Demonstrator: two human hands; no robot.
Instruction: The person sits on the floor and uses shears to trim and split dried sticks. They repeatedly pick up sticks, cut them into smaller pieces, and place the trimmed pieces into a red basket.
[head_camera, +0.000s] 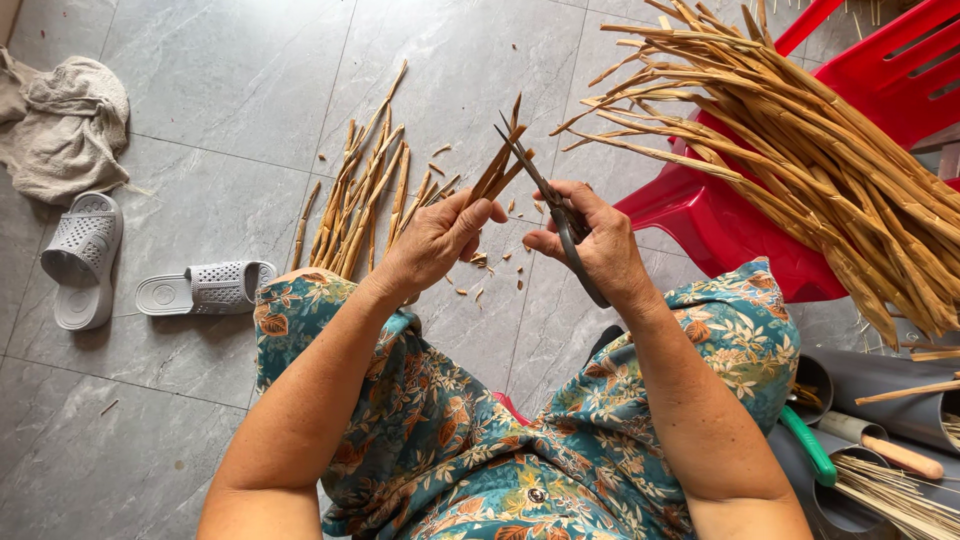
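My left hand pinches a small bunch of tan dried stalks that point up and away from me. My right hand grips dark metal scissors, whose blades are open around the tips of those stalks. Both hands hover above my knees, which are covered in teal floral cloth. Small cut bits lie on the grey tile floor below the hands.
A pile of cut stalks lies on the floor ahead. A big bundle of long stalks rests on a red plastic chair at right. Grey slippers and a cloth sit at left. Grey pipes and tools lie at lower right.
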